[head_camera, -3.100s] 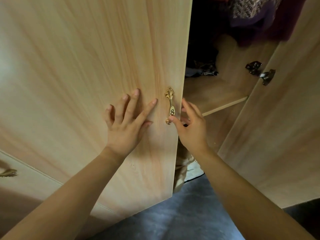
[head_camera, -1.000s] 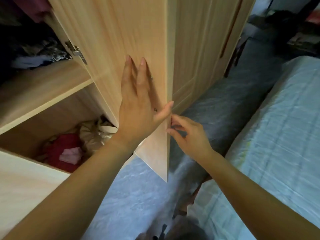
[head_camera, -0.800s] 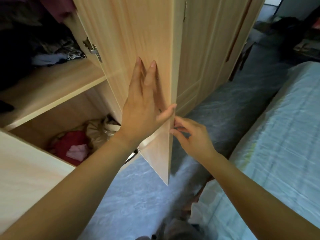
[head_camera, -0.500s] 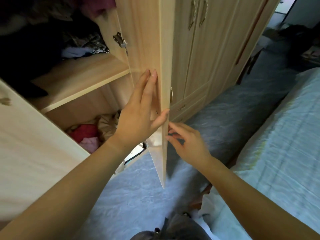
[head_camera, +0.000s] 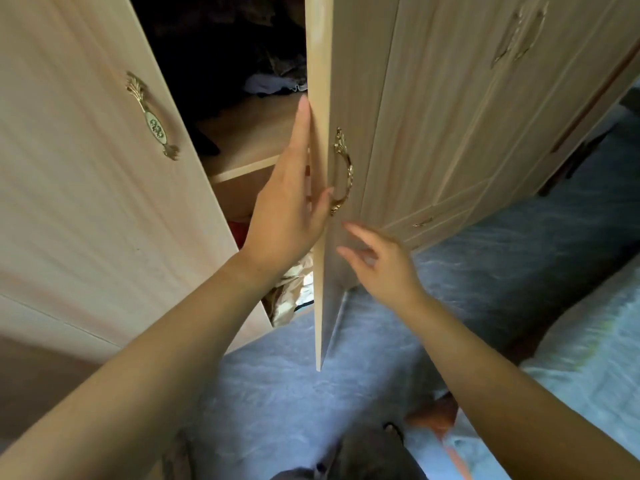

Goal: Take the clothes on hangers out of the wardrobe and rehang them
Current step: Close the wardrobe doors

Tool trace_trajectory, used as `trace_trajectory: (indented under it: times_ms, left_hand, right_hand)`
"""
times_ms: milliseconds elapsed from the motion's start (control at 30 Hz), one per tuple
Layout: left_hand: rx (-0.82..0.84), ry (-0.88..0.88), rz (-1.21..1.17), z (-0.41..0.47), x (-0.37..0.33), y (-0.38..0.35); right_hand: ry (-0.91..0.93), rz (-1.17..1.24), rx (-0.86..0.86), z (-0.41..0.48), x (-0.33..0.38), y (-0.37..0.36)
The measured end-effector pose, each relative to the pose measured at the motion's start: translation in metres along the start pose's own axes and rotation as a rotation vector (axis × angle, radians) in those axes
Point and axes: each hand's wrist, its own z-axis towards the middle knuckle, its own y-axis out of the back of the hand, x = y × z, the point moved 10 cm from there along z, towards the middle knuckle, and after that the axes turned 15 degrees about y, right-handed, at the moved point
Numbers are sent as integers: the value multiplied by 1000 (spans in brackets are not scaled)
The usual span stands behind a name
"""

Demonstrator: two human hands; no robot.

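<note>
The left hand (head_camera: 287, 216) pressed flat on the inside of the door (head_camera: 356, 81), likely to swing it wide. The right hand (head_camera: 381, 265) hovered nearby, loosely spread, empty.

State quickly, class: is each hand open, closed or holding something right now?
Left hand: open, straight fingers flat against the wardrobe door near its edge.
Right hand: open, fingers relaxed, holding nothing.
</note>
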Motion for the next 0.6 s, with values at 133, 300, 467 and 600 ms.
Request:
trace_trajectory:
  times_ms: [133,300,467,600]
  left_hand:
    - [-30,52,3,7,27,25]
    - [-103,111,32,19,56,48]
    - [-223,199,133,30,86,71]
    - [-371,228,332,38,103,96]
  right_hand:
    - [12,16,-76,44,0,0]
    - [203,-127,99,112,10,-25]
    - [324,-199,95,155,7,-50]
    - [411,-253,67,174,-2,-71]
